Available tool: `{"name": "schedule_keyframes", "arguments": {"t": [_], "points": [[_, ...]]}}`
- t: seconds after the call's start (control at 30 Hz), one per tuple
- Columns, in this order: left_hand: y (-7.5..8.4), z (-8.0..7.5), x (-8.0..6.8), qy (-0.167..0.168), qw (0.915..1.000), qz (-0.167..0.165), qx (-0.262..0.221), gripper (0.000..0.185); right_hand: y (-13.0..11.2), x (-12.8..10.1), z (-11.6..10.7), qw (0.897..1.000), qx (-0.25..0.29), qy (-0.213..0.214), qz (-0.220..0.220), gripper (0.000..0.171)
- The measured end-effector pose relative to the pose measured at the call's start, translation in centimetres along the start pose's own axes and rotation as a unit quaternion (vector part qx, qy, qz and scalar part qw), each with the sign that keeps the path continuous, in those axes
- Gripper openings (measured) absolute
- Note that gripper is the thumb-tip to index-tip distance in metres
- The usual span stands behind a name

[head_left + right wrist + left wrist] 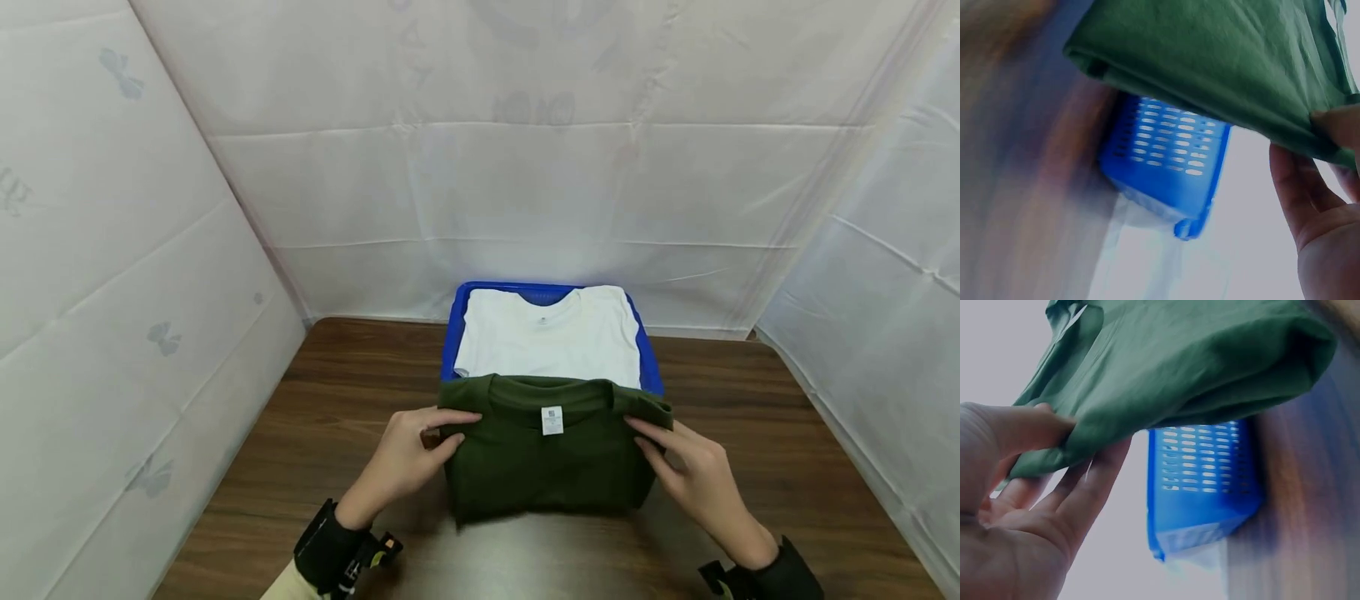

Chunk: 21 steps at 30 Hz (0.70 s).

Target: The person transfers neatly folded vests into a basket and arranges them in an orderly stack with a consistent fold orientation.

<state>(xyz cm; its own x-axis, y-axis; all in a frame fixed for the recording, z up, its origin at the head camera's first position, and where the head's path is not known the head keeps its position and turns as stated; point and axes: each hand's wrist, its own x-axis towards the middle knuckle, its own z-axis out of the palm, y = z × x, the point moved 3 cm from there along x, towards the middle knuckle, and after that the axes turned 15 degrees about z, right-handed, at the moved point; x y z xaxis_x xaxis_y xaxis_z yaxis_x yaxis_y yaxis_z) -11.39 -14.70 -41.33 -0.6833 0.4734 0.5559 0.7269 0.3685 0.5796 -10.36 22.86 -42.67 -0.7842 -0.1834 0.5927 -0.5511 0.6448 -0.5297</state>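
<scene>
A folded dark green T-shirt [555, 467] hangs between both hands, its neckline and white label at the top. My left hand [408, 454] pinches its left upper edge between thumb and fingers. At the opposite upper edge my right hand [693, 471] pinches it the same way. In both wrist views the shirt's folded lower end droops above the table. Behind it, a white T-shirt [551, 337] lies folded in a blue basket [452, 333]. The green shirt hides the near part of the basket in the head view.
The basket stands on a dark wood-grain table [360, 367], close to its back edge. White cloth walls [525, 183] rise behind the table and along both sides. A black strap [330, 537] with a small device sits around each wrist.
</scene>
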Motion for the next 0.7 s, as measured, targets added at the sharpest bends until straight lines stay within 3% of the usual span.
{"name": "schedule_keyframes", "arguments": {"t": [0.07, 0.2, 0.3, 0.47, 0.7], "points": [[0.3, -0.3, 0.4, 0.019, 0.9998, 0.004, 0.009, 0.04, -0.3, 0.7, -0.1, 1.0, 0.003, 0.024, -0.013, 0.023], [0.8, -0.7, 1.5, 0.058, 0.9976, 0.029, 0.026, 0.041, -0.8, 2.3, -0.2, 0.996, 0.006, 0.072, -0.045, 0.039], [1.1, -1.1, 2.6, 0.077, 0.9945, 0.056, 0.045, 0.04, -1.1, 3.4, -0.3, 0.994, 0.004, 0.094, -0.059, 0.041], [1.3, -1.8, 4.7, 0.089, 0.9896, 0.092, 0.066, 0.044, -1.5, 5.6, -0.7, 0.991, -0.001, 0.11, -0.077, 0.037], [0.5, -2.5, 7.7, 0.099, 0.9834, 0.115, 0.1, 0.05, -0.9, 8.8, -1.1, 0.991, -0.006, 0.111, -0.076, 0.039]]}}
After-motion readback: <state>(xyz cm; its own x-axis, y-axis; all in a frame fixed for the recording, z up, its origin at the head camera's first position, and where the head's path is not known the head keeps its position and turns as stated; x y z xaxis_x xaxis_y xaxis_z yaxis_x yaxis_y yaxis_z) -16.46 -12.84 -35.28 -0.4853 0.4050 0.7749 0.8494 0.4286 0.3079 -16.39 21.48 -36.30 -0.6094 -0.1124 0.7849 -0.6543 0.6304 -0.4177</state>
